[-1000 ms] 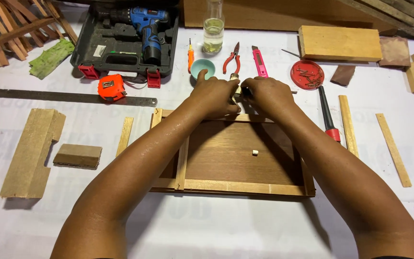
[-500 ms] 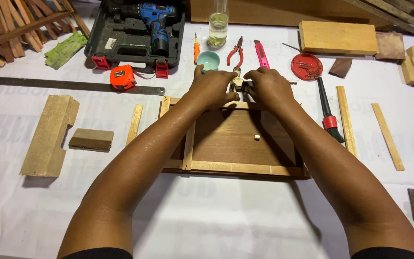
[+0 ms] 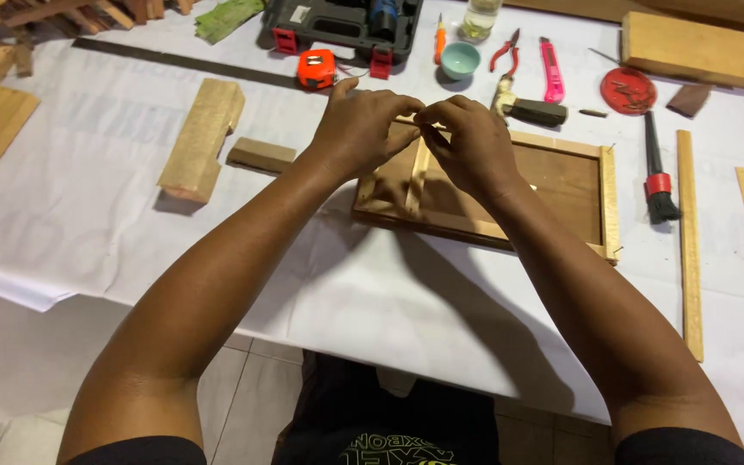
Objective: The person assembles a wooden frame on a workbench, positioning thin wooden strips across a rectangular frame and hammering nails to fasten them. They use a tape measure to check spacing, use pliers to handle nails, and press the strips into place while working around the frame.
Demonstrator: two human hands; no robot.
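Note:
A rectangular wooden frame (image 3: 566, 185) with a brown back panel lies on the white-covered table. My left hand (image 3: 359, 129) and my right hand (image 3: 471, 142) meet fingertip to fingertip over its left part. Both pinch the far end of a thin pale wooden strip (image 3: 415, 185) that stands across the frame near its left side. Whether anything small is also between the fingertips is hidden.
Beyond the frame lie a hammer (image 3: 529, 108), red pliers (image 3: 505, 52), a pink knife (image 3: 549, 71), a teal bowl (image 3: 460, 60), a red lid (image 3: 628, 90) and an orange tape measure (image 3: 316, 69). A brush (image 3: 658, 176) and long strips (image 3: 689, 250) lie right, wood blocks (image 3: 204, 138) left.
My hands have moved from the middle of the frame's far edge to its left part, onto the thin strip. The view has shifted toward the near table edge.

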